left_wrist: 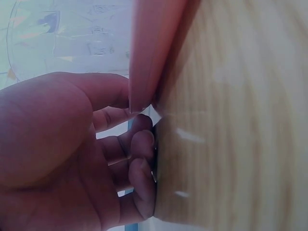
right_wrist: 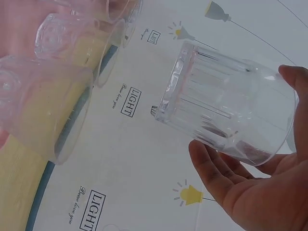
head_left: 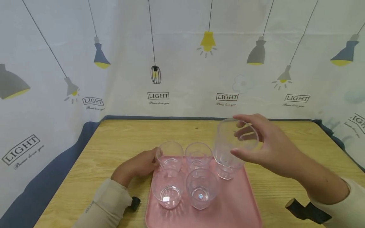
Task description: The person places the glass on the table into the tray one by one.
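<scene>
My right hand [head_left: 271,147] grips a clear plastic cup [head_left: 223,142] near its wide rim, thumb on one side and fingers on the other. The right wrist view shows this cup tilted, with a ribbed lower part. Beneath it, partly covered in the head view, a second clear cup [head_left: 225,174] stands on the pink tray [head_left: 236,205]. Several more clear cups [head_left: 170,190] stand upright there in rows. At the tray's far left corner my left hand [head_left: 142,163] holds the edge, fingers curled low beside the wood in the left wrist view.
The tray lies on a wooden table [head_left: 125,133]. Behind and around the table hangs a pale curtain [head_left: 188,69] printed with lamps. Dark wrist pieces [head_left: 308,211] stick out near both sleeves.
</scene>
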### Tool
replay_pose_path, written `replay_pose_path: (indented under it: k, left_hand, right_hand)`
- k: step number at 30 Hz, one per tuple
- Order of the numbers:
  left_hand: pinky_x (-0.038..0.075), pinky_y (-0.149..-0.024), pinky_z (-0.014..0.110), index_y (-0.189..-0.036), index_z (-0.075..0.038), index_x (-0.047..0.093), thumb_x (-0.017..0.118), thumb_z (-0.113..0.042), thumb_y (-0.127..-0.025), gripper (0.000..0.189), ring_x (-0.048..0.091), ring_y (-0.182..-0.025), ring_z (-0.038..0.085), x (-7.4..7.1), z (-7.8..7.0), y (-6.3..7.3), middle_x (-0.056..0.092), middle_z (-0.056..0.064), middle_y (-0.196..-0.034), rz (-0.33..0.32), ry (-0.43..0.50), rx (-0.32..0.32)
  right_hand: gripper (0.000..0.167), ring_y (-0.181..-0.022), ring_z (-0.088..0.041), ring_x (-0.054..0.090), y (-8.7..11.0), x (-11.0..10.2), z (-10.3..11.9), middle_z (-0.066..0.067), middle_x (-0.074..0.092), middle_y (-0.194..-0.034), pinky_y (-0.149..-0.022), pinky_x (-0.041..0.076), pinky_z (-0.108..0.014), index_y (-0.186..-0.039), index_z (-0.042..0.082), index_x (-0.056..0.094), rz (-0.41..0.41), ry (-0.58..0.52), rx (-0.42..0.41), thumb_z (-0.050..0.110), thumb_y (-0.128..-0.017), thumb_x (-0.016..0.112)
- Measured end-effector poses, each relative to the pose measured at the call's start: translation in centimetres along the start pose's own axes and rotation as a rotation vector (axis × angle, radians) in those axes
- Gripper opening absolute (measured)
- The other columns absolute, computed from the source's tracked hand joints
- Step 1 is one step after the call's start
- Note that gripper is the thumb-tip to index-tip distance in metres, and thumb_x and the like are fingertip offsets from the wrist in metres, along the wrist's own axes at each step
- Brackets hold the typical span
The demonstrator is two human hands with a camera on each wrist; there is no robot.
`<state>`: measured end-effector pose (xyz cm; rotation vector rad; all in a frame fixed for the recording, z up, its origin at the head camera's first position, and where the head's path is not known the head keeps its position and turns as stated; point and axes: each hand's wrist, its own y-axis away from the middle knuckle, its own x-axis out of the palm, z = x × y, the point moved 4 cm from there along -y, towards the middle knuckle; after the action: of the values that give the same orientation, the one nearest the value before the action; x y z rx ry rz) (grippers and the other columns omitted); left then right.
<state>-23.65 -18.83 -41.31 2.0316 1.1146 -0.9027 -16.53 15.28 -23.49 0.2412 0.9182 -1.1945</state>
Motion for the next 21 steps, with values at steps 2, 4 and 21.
replay_pose_path:
  k: [2,4,21]
  left_hand:
    - [0.048,-0.094,0.045,-0.113,-0.014,0.051,0.051,-0.015,-0.101,0.013,0.056,-0.096,0.021,0.1,0.1,0.0,0.061,0.009,-0.106,0.000,-0.002,-0.001]
    - [0.048,-0.093,0.045,-0.114,-0.013,0.051,0.051,-0.016,-0.101,0.014,0.056,-0.096,0.021,0.2,0.2,0.0,0.062,0.008,-0.105,0.001,-0.003,0.001]
    - [0.049,-0.090,0.042,-0.112,-0.013,0.051,0.054,-0.014,-0.099,0.013,0.057,-0.095,0.019,-0.1,-0.3,0.1,0.062,0.006,-0.098,0.001,0.014,0.033]
  right_hand:
    - [0.073,-0.102,-0.014,0.067,0.4,0.2,-0.1,-0.002,0.057,-0.118,-0.089,0.053,-0.019,-0.144,0.021,0.048,-0.001,-0.010,-0.002,0.022,-0.081,0.084]
    - [0.073,-0.102,-0.011,0.067,0.8,0.4,-0.3,-0.002,0.056,-0.119,-0.089,0.053,-0.019,-0.144,0.020,0.048,-0.001,-0.027,-0.003,0.020,-0.080,0.085]
    - [0.083,-0.106,-0.008,0.064,4.7,2.3,-2.7,0.000,0.053,-0.120,-0.091,0.053,-0.018,-0.144,0.013,0.048,0.004,-0.202,-0.159,-0.005,-0.072,0.084]
